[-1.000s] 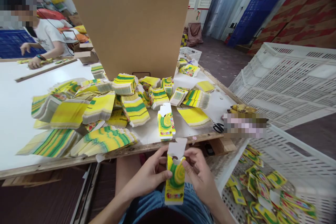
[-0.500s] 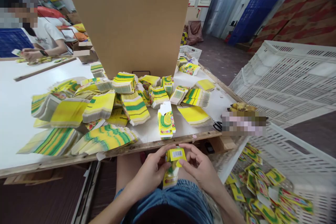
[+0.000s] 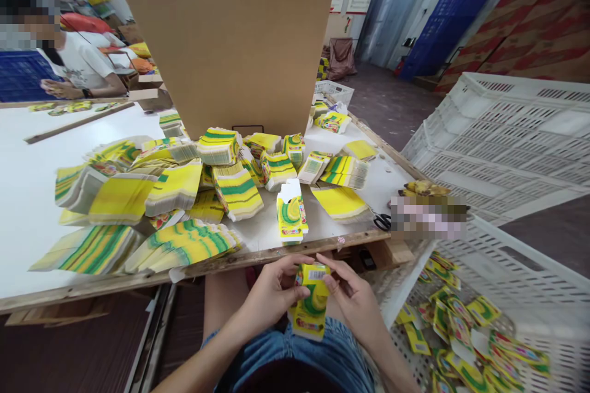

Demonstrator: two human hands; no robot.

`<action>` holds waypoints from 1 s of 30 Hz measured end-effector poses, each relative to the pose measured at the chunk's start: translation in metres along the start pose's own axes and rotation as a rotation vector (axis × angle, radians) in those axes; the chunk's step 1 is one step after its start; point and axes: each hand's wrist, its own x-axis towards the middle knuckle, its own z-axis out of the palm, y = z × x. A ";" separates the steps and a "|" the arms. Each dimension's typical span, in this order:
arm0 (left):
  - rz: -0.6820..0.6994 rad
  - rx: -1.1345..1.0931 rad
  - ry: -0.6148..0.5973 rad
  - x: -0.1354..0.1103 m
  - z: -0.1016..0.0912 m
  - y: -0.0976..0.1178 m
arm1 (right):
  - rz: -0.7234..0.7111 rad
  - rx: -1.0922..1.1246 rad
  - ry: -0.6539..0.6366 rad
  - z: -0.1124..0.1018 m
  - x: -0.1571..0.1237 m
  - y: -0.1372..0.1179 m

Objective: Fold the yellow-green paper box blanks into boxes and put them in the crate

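Observation:
Above my lap, both hands hold a small yellow and green carton (image 3: pixel 313 304) with a banana picture and a barcode panel at its upper end. My left hand (image 3: pixel 279 288) grips its left side, the thumb lying across the front. On the other side, my right hand (image 3: pixel 353 295) has its thumb near the barcode and its fingers at the top edge. Just beyond, at the table's front edge, stands another yellow carton (image 3: pixel 291 215) with white flaps up. Stacks of flat cartons (image 3: pixel 237 190) lie behind and to the left of it.
A tall brown cardboard sheet (image 3: pixel 225 43) rises behind the stacks. Scissors (image 3: pixel 381 221) lie near the table's right corner. A white crate (image 3: pixel 520 270) at lower right holds several yellow cartons. Across the white table (image 3: pixel 27 178), another person (image 3: pixel 83 61) sits at far left.
The carton's barcode flap has folded down toward the top, and the banana front now shows more fully. The other person's hands have drawn back, and the pale piece they held is gone from view.

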 end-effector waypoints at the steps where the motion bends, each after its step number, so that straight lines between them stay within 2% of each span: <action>1: 0.012 0.037 -0.004 0.001 0.004 -0.002 | 0.017 0.028 0.009 -0.004 -0.001 0.001; 3: 0.084 0.181 -0.001 0.006 0.009 -0.004 | 0.061 0.041 0.040 -0.020 -0.003 -0.001; 5: 0.235 0.429 0.063 0.015 0.005 -0.003 | 0.042 -0.116 0.155 -0.050 -0.006 -0.004; 7: 0.403 0.720 0.185 0.029 -0.010 -0.001 | -0.071 -0.464 0.373 -0.086 -0.010 -0.009; 8: 0.437 0.842 0.233 0.036 -0.020 -0.001 | -0.127 -0.627 0.456 -0.102 -0.011 -0.010; 9: 0.442 0.935 0.254 0.043 -0.030 0.000 | -0.148 -0.719 0.509 -0.113 -0.012 -0.011; 11: 0.409 1.049 0.237 0.054 -0.047 -0.001 | -0.119 -0.717 0.489 -0.119 -0.013 -0.010; 13: 0.393 1.090 0.235 0.058 -0.057 -0.002 | -0.033 -0.544 0.371 -0.101 -0.010 -0.006; 15: 0.408 1.097 0.261 0.054 -0.059 -0.004 | 0.066 -0.325 0.253 -0.067 -0.005 -0.003; 17: 0.439 1.094 0.283 0.043 -0.055 -0.007 | 0.155 -0.090 0.203 -0.030 0.000 -0.001; 19: 0.519 1.060 0.225 0.027 -0.047 -0.012 | 0.226 0.148 0.198 -0.002 0.004 0.000; 20: 0.588 1.016 0.139 0.019 -0.042 -0.015 | 0.252 0.252 0.203 0.008 0.005 0.001; 22: 0.677 0.919 -0.013 0.005 -0.033 -0.021 | 0.280 0.390 0.218 0.017 0.004 0.004; 23: 0.693 0.857 -0.034 0.000 -0.029 -0.024 | 0.282 0.410 0.237 0.018 0.001 0.007; 24: 0.681 0.786 0.001 -0.003 -0.025 -0.025 | 0.275 0.402 0.265 0.018 -0.002 0.009; 27: 0.527 0.401 0.226 -0.002 -0.015 -0.022 | 0.244 0.359 0.322 0.016 -0.014 0.014; 28: 0.442 0.231 0.246 0.001 -0.012 -0.019 | 0.235 0.377 0.314 0.016 -0.017 0.014; 30: 0.254 -0.086 0.144 0.007 -0.008 -0.011 | 0.237 0.455 0.256 0.020 -0.022 0.012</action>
